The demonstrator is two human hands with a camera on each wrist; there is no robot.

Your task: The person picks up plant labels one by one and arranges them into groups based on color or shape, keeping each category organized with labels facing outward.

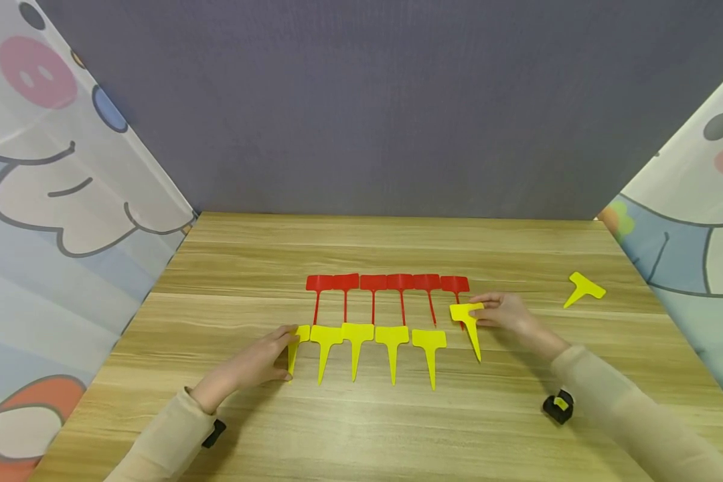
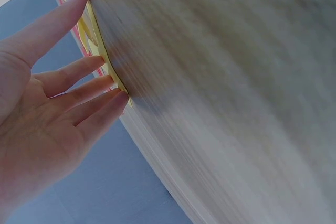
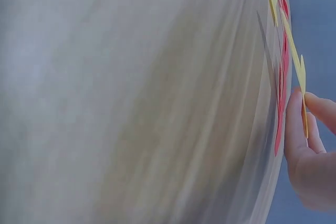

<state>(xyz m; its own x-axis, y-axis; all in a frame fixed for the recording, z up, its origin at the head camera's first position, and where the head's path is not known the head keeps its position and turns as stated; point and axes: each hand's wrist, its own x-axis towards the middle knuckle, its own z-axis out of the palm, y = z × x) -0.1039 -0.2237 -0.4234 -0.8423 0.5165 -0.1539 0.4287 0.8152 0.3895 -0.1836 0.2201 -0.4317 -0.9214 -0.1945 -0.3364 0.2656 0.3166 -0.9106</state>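
Observation:
In the head view, T-shaped yellow plant labels (image 1: pixel 357 335) lie in a row on the wooden table, points toward the person. The left hand (image 1: pixel 264 360) rests its straight fingertips on the head of the leftmost yellow plant label (image 1: pixel 303 333), with its thumb by the stem; the fingers partly cover it. The right hand (image 1: pixel 506 314) pinches another yellow plant label (image 1: pixel 466 312) by one end of its head. In the right wrist view this held label (image 3: pixel 294 56) is between thumb and fingers, raised off the table. It overlaps the rightmost red plant label (image 1: pixel 454 284) in the head view.
A row of red plant labels (image 1: pixel 373 282) lies behind the yellow ones, heads nearly side by side. One loose yellow plant label (image 1: pixel 584 286) lies tilted at the far right of the table (image 1: pixel 361 435). A grey panel (image 1: pixel 385 107) rises behind the table; printed cloths flank it.

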